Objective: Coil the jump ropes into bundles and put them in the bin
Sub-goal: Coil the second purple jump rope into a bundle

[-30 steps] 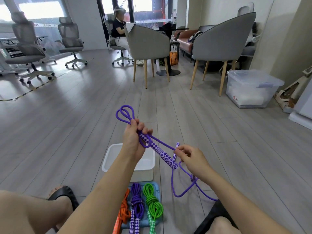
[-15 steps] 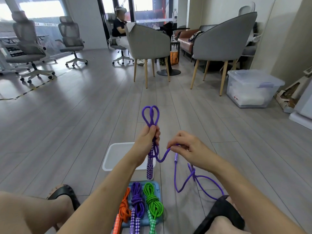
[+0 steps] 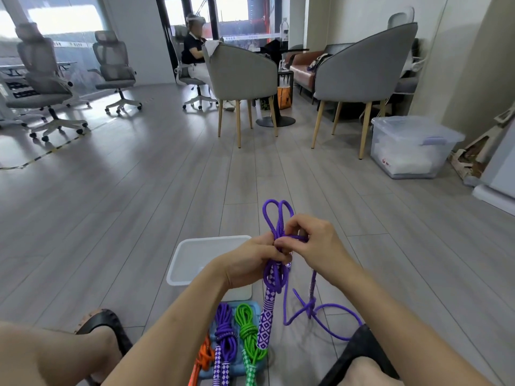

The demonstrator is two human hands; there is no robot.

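Right now four jump ropes are in sight, and one white bin (image 3: 189,263). Three of the ropes are already bundled and lie side by side on a pale blue mat (image 3: 252,366) at the person's feet: an orange bundle (image 3: 204,358), a purple bundle (image 3: 224,334) and a green bundle (image 3: 248,331), each a tight hank of braided cord with a checkered handle.

The fourth, a purple jump rope (image 3: 274,218), is up in the air in front of the person, just above and beside the bin. Two rounded loops of it stand up above the hands. The left hand (image 3: 250,263) is curled round the gathered strands in a fist. The right hand (image 3: 315,240) pinches a turn of cord against the bundle, its fingers bent close. Below the fists one patterned handle (image 3: 266,319), purple and white diamonds, hangs down over the mat; a second, thinner one (image 3: 312,285) dangles beside it, and the slack cord (image 3: 328,316) trails in a loose curve on the grey plank floor (image 3: 139,204).

The bin is a rectangular plastic tub with rounded corners, standing on the floor beyond the mat.

Two black sandals (image 3: 103,323) show on the person's feet.
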